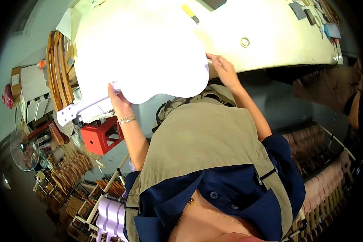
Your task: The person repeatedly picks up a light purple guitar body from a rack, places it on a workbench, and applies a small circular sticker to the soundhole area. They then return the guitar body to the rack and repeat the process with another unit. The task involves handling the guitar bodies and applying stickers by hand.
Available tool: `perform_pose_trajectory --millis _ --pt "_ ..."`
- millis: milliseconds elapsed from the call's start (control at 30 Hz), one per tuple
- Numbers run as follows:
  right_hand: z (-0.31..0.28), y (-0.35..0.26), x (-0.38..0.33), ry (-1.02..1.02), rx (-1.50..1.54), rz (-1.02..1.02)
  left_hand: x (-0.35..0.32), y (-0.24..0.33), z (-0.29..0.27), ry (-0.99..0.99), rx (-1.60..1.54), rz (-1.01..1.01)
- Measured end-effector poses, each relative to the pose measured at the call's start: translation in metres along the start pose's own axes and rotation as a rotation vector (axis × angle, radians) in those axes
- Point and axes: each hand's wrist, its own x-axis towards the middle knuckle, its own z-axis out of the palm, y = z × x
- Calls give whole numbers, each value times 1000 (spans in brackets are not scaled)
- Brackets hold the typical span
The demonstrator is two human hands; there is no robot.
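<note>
White guitar body, its neck pointing left, is held over the workbench edge. Left hand fingers wrap its lower edge near the neck joint; right hand fingers pinch the opposite rim. It looks bare, hardware seemingly yet to fit. 1 red stool stands below.

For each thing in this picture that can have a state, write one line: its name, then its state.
White guitar body: held flat over the workbench, neck pointing left.
Left hand: gripping the body near the neck.
Right hand: gripping the body's right edge.
Red stool: standing on the floor.
Fan: cannot tell whether running.
</note>
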Motion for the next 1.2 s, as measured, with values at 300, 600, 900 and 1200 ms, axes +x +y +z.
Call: perform_pose_trajectory --millis 300,600,900,1200 --pt "-74 31 17 557 -546 -154 31 -19 -9 -19 -6 -22" --pt "-95 56 33 655 -1090 -112 31 -18 -8 -37 13 58" --pt "-101 53 43 678 -1194 -292 10 -10 14 -11 76 189" --pt "-43 6 26 341 -59 -53 54 -6 -19 200 829 -33"
